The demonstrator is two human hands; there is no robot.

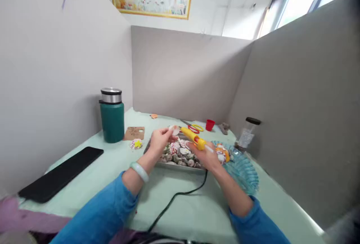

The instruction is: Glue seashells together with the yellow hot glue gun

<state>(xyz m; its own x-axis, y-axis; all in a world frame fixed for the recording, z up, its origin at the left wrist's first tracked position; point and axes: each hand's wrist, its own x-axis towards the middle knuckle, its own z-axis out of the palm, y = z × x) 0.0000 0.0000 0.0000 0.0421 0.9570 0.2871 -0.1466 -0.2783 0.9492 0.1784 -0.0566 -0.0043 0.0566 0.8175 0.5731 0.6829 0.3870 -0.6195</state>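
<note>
Between the fingertips of my left hand (160,140) is a small pale shell (175,130). My right hand (206,154) grips a yellow glue gun (191,134), whose nozzle points left and comes close to the shell; I cannot tell whether they touch. A clear glue stick (209,148) sticks out of the gun's rear. Below both hands lies a metal tray (180,167) filled with many shells (182,154), partly covered by the hands. The gun's black cord (180,193) runs over the table toward the front edge.
Left stand a green flask (112,122), a brown card (134,133), a yellow flower piece (137,144) and a black flat slab (62,172). Behind the tray are scissors (197,128) and a red cup (209,125). Right are a blue ribbed plate (244,172) and a black-lidded jar (247,133). Partitions enclose the table.
</note>
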